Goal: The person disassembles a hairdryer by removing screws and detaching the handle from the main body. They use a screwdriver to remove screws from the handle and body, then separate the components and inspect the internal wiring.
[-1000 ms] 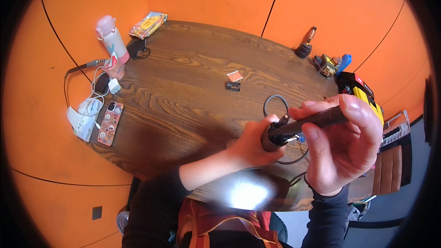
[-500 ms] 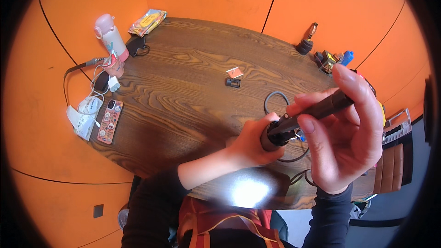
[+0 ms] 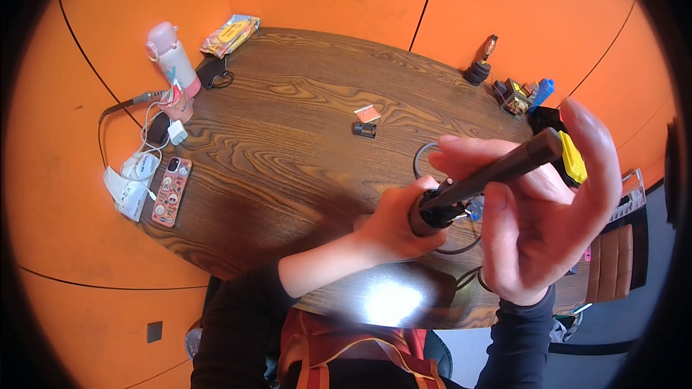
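The dark rod (image 3: 504,167) slants between the thumb and fingers of the right hand (image 3: 537,220), its lower end at the dark cylinder (image 3: 418,217). The index finger arches clear; from here I can't tell whether the others pinch. The left hand (image 3: 389,229) is clenched around the cylinder. Across the table (image 3: 303,137), a packet (image 3: 229,37) bears a yellow label.
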